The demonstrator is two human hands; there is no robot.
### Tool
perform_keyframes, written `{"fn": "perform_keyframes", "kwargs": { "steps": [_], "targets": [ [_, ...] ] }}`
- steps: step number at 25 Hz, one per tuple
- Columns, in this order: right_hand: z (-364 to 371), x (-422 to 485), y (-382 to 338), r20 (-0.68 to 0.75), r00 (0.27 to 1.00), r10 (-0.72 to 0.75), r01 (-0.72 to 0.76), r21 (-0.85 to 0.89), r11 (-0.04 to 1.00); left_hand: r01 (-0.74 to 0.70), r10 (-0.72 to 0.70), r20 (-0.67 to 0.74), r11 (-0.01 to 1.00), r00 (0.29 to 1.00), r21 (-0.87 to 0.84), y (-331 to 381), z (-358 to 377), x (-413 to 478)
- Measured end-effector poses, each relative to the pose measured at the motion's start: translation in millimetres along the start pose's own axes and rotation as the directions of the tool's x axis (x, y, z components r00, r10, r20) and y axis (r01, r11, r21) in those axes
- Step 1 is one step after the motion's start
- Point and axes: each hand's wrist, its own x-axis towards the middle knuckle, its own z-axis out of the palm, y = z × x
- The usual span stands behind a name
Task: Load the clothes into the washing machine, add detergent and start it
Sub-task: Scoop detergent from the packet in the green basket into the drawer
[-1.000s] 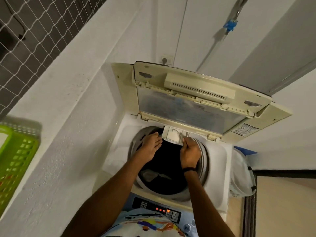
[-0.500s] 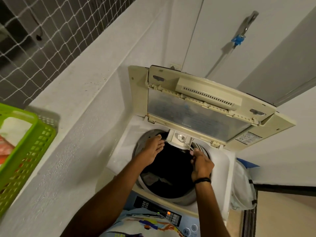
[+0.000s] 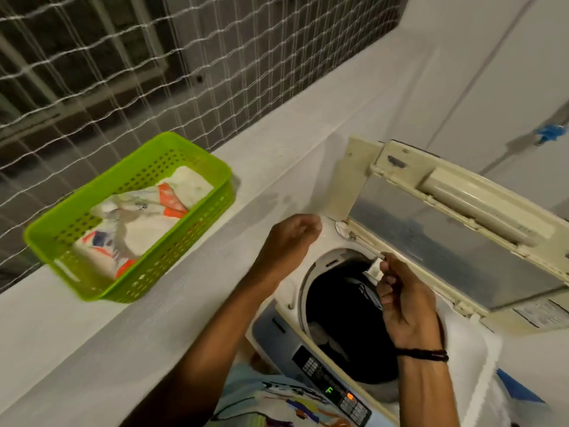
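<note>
A bright green perforated plastic basket (image 3: 172, 251) sits on the white painted ledge (image 3: 277, 167), well apart from the machine. In it lie soft white detergent pouches with orange and blue print (image 3: 144, 223). They look light, limp and somewhat slick, so pinching one by its crimped top edge is probably safer than squeezing its belly.

The left hand (image 3: 289, 241) hangs between basket and machine, its fingers loosely curled around nothing visible, though it is blurred.

Below it stands the white top-loading washing machine (image 3: 295, 272). Its drum holds dark clothes (image 3: 338, 303), soft and heaped low, with a paler piece at the near side.

The right hand (image 3: 409, 309) is at the far rim of the drum. Its fingers are curled, and the fingertips appear to pinch the small white plastic detergent tray (image 3: 374, 268). The tray is stiff and light and is best held by its front lip; its contents are hidden.

The cream folding lid (image 3: 446, 241) stands raised behind. The control panel (image 3: 332, 383) shows a lit green display.
</note>
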Motion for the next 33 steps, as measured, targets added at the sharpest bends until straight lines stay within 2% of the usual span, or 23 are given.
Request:
{"fn": "perform_keyframes", "kwargs": {
  "steps": [3, 6, 8, 9, 10, 12, 14, 16, 18, 20, 23, 26, 29, 31, 33],
  "targets": [
    [47, -25, 2, 0.223, 0.974, 0.038, -0.014, -0.108, 0.994, -0.241, 0.248, -0.093, 0.968, 0.964, 0.075, 39, -48, -51],
    [100, -49, 10, 0.381, 0.924, 0.037, 0.068, -0.257, 0.964, -0.412, 0.474, -0.303, 0.877, 0.827, 0.248, 67, -104, -95],
    [134, -63, 19, 0.468, 0.884, -0.001, 0.173, -0.326, 0.929, -0.370, 0.547, -0.402, 0.819, 0.734, 0.439, 72, -148, -111],
    [150, -69, 26, 0.508, 0.861, -0.037, 0.246, -0.350, 0.904, -0.311, 0.573, -0.403, 0.775, 0.713, 0.550, 72, -171, -116],
    [164, -74, 33, 0.548, 0.832, -0.085, 0.332, -0.371, 0.867, -0.238, 0.588, -0.368, 0.708, 0.721, 0.665, 69, -194, -114],
    [189, -82, 47, 0.645, 0.746, -0.168, 0.520, -0.406, 0.752, -0.108, 0.541, -0.261, 0.557, 0.800, 0.823, 58, -235, -99],
    [208, -87, 62, 0.746, 0.631, -0.216, 0.700, -0.427, 0.572, -0.018, 0.419, -0.227, 0.505, 0.879, 0.863, 46, -260, -79],
    [219, -87, 77, 0.819, 0.526, -0.230, 0.830, -0.437, 0.346, 0.017, 0.354, -0.239, 0.529, 0.904, 0.848, 36, -270, -63],
    [229, -87, 91, 0.878, 0.428, -0.213, 0.904, -0.415, 0.105, 0.008, 0.354, -0.292, 0.624, 0.888, 0.782, 34, -274, -53],
    [237, -85, 102, 0.918, 0.346, -0.193, 0.930, -0.362, -0.055, -0.023, 0.409, -0.325, 0.651, 0.853, 0.759, 38, -278, -47],
    [251, -78, 113, 0.959, 0.172, -0.226, 0.939, -0.229, -0.258, -0.093, 0.481, -0.310, 0.646, 0.820, 0.758, 44, -280, -44],
    [269, -68, 122, 0.966, 0.078, -0.247, 0.904, -0.173, -0.391, -0.119, 0.498, -0.299, 0.647, 0.814, 0.753, 47, -281, -42],
    [285, -59, 137, 0.988, 0.089, -0.127, 0.854, -0.141, -0.501, -0.125, 0.495, -0.300, 0.657, 0.816, 0.744, 51, -280, -41],
    [284, -60, 136, 0.997, 0.081, -0.019, 0.863, -0.080, -0.499, -0.121, 0.486, -0.303, 0.664, 0.820, 0.737, 51, -280, -40],
    [279, -64, 127, 0.999, 0.023, -0.025, 0.871, -0.033, -0.491, -0.132, 0.488, -0.303, 0.672, 0.818, 0.729, 51, -282, -42]
  ]
}}
